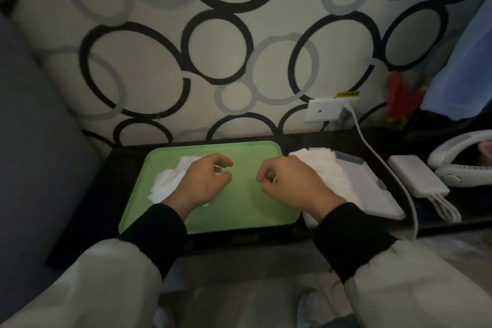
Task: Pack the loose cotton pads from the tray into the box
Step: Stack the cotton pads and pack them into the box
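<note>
Fingers (pixel 222 160) of the left hand (pixel 202 184) curl loosely above the left half of the green tray (pixel 239 208). The right hand (pixel 290 184) is bunched at the tray's right edge. I cannot tell whether either pinches a pad. Loose cotton pads (pixel 165 184) lie heaped on the tray's left side, and the box (pixel 378 200) sits just right of the tray. The pads look feather-light, soft and clingy, so they are probably best pinched by an edge, several at once.

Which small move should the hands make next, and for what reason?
Probably the left hand should pinch some cotton pads from the pile beneath it on the green tray and carry them right to the box: loose pads lie on the tray, and the box already holds a stack.
</note>
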Tool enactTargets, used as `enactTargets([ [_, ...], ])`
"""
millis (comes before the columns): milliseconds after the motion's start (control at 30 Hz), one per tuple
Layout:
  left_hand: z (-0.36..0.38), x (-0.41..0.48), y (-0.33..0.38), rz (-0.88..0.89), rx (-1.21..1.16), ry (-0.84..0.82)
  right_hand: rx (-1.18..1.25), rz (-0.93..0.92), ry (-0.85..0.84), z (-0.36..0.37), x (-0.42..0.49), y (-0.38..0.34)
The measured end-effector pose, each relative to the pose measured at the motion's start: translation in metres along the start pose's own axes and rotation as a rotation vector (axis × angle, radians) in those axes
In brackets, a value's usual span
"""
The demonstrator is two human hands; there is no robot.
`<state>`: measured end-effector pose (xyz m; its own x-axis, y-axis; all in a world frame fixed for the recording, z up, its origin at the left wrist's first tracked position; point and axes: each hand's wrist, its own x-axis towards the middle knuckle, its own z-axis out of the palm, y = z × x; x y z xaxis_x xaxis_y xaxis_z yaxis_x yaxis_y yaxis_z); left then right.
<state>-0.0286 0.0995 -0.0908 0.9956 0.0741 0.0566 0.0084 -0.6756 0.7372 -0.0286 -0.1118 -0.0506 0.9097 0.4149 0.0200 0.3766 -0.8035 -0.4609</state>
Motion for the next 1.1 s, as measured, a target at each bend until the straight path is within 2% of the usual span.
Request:
enactTargets([
  [167,-0.034,-0.012,-0.038,-0.124,0.009,0.143,0.089,-0.033,-0.074,0.034,0.023,-0.026],
  [300,-0.054,-0.015,-0.063,-0.194,0.052,0.188,0.121,-0.023,-0.091,0.055,0.044,-0.03],
  [533,-0.063,-0.01,-0.083,-0.216,0.121,0.108,0.24,-0.04,-0.108,0.084,0.068,-0.044],
  [767,-0.062,-0.007,-0.089,-0.174,0.146,0.036,0.044,-0.005,-0.159,0.105,0.083,-0.073],
  [1100,-0.074,-0.015,-0.087,-0.099,0.021,0.102,0.635,0.101,-0.143,0.082,0.082,-0.068],
])
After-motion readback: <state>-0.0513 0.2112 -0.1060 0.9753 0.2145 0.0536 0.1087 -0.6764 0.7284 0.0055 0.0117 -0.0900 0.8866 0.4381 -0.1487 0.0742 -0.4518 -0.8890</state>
